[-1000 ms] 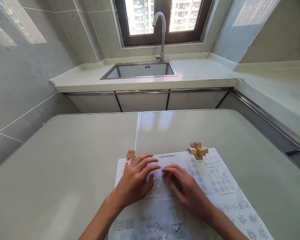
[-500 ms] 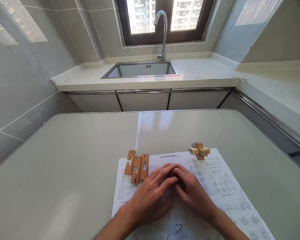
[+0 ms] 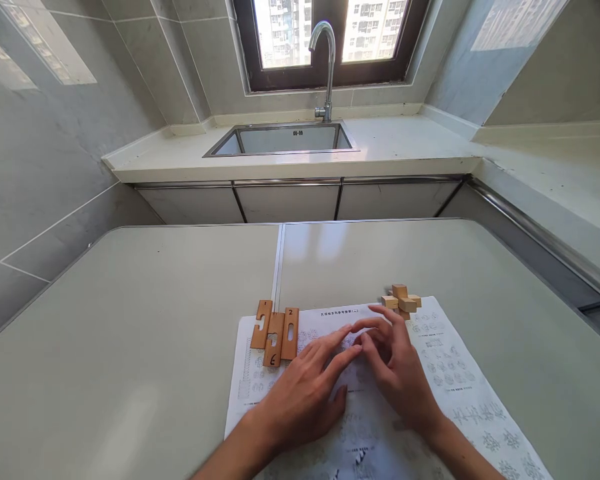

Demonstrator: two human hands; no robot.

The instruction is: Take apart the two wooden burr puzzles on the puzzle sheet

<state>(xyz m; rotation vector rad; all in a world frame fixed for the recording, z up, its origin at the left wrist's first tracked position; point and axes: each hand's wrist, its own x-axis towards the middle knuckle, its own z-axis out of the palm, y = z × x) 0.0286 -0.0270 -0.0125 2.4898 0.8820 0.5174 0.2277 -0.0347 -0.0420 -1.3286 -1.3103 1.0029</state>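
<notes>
A printed instruction sheet (image 3: 445, 373) lies on the table in front of me. My left hand (image 3: 305, 393) rests flat on it, fingers spread and pointing forward. My right hand (image 3: 397, 370) hovers just beside it, fingers spread and slightly curled, holding nothing. Three flat notched wooden pieces (image 3: 275, 330), marked with numbers, lie side by side at the sheet's upper left corner, just left of my left fingertips. An assembled wooden cross puzzle (image 3: 401, 301) sits at the sheet's top edge, just beyond my right fingertips.
The grey table (image 3: 130, 333) has a seam down its middle. Beyond it runs a counter with a steel sink (image 3: 280, 140) and a curved tap (image 3: 325, 60) under a window. Tiled walls stand on both sides.
My left hand slid right off the three wooden pieces, uncovering them. Both hands met at the sheet's middle, then my right hand lifted and spread its fingers toward the cross puzzle.
</notes>
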